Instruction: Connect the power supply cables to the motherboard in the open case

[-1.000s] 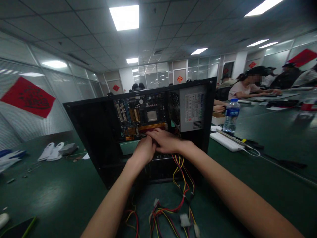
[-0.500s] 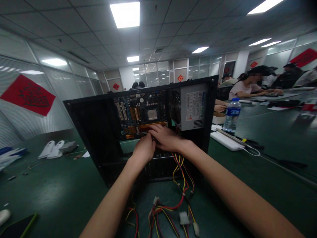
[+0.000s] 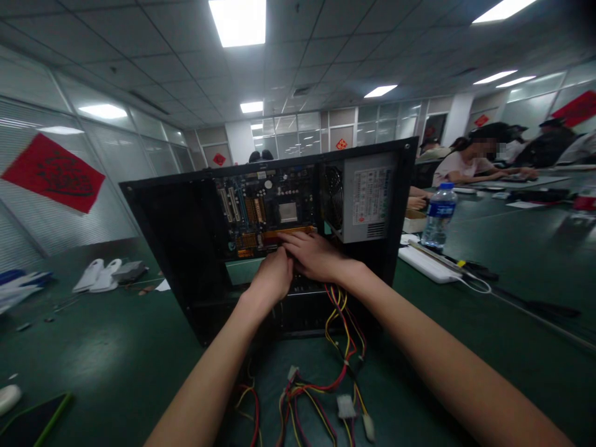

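Note:
An open black computer case (image 3: 170, 236) stands on its side in front of me. Inside it are a motherboard (image 3: 279, 186) and a grey power supply (image 3: 370, 198) with a fan. My left hand (image 3: 274, 273) is closed at the motherboard's lower edge, its fingertips hidden. My right hand (image 3: 316, 254) presses in beside it, fingers bent over the same edge below the orange-brown memory slots (image 3: 288, 234). Whatever the fingers grip is covered by the hands. From under my right wrist a bundle of red, yellow and black power cables (image 3: 342, 323) hangs down, its white plug (image 3: 346, 406) lying on the table.
On the green table (image 3: 93, 354) to the right are a water bottle (image 3: 440, 217), a white power strip-like block (image 3: 428, 261) and a small box (image 3: 414, 222). White objects (image 3: 97, 276) and a green-edged dark device (image 3: 37, 422) lie left. Another person (image 3: 470, 167) sits at the far right.
Both hands stay at the same spot on the motherboard's lower edge, with hardly any motion. The view has shifted slightly.

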The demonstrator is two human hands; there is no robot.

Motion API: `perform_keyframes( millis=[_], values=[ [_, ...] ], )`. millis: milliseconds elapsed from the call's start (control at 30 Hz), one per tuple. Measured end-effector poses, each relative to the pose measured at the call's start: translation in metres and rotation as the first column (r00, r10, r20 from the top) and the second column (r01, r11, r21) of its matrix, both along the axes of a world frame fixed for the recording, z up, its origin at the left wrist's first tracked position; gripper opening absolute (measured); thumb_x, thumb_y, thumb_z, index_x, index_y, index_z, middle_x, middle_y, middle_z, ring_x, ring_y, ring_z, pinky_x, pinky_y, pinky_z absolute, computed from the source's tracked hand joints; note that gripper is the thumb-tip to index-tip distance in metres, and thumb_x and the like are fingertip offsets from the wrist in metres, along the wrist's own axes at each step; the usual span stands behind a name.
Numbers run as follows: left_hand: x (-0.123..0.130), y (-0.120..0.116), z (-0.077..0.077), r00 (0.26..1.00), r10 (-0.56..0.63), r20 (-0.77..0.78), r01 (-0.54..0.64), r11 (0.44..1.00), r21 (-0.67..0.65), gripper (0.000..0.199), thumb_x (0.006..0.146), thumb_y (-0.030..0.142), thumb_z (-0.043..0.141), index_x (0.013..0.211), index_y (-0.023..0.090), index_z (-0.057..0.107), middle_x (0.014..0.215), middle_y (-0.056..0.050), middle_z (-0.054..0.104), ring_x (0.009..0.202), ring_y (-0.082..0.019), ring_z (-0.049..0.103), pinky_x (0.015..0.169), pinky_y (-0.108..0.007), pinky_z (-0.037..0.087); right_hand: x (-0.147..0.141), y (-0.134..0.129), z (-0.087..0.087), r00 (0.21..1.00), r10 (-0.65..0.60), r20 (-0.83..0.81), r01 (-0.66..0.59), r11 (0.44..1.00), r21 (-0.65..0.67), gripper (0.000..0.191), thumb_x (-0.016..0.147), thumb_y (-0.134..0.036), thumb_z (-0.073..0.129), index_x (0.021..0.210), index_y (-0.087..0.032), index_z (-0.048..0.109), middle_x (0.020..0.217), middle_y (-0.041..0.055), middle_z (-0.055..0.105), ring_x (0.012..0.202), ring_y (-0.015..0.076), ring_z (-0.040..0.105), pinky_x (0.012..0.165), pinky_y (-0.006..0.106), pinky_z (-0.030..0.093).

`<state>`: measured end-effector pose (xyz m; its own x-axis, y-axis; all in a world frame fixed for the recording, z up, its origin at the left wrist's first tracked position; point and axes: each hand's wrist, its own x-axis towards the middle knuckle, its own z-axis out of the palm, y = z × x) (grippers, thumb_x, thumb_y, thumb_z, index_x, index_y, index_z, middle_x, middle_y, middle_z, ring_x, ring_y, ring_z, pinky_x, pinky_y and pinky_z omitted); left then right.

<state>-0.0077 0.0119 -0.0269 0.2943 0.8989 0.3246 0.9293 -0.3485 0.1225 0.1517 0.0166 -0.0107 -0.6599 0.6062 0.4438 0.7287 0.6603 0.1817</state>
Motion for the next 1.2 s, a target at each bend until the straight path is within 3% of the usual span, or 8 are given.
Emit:
perform_keyframes(
  millis=[367, 833, 1200],
  values=[
    [0.002, -0.002, 0.003, 1.000, -0.007, -0.022, 0.007, 1.000, 0.001, 0.027, 0.104, 0.022, 0.042, 0.118, 0.008, 0.060, 0.118, -0.021, 0.072, 0.108, -0.030, 0.071, 0.089, -0.036, 0.051, 0.001, 0.000, -0.001, 1.000, -0.010, 0.016, 0.010, 1.000, -0.006, 0.059, 0.091, -0.016, 0.054, 0.150, -0.008, 0.050, 0.167, 0.0120, 0.034, 0.148, 0.0307, 0.038, 0.112, 0.049, 0.040],
    [0.008, -0.008, 0.012, 0.999, 0.031, 0.041, -0.029, 0.997, -0.068, 0.027, 0.104, 0.019, 0.043, 0.121, 0.008, 0.061, 0.121, -0.021, 0.072, 0.115, -0.029, 0.069, 0.093, -0.035, 0.050, -0.001, 0.004, -0.004, 0.994, -0.066, 0.082, 0.067, 0.998, -0.010, 0.050, 0.098, -0.018, 0.047, 0.147, -0.012, 0.054, 0.169, 0.0057, 0.027, 0.149, 0.0320, 0.037, 0.109, 0.053, 0.044],
    [0.010, -0.012, 0.017, 0.999, 0.024, 0.028, -0.024, 0.999, -0.025, 0.027, 0.103, 0.019, 0.045, 0.117, 0.010, 0.067, 0.119, -0.018, 0.074, 0.110, -0.030, 0.071, 0.094, -0.036, 0.050, 0.001, 0.006, -0.005, 0.998, -0.041, 0.048, 0.040, 0.999, 0.009, 0.047, 0.099, -0.018, 0.047, 0.145, -0.013, 0.056, 0.168, 0.0073, 0.028, 0.147, 0.0321, 0.039, 0.107, 0.054, 0.045]
  ],
)
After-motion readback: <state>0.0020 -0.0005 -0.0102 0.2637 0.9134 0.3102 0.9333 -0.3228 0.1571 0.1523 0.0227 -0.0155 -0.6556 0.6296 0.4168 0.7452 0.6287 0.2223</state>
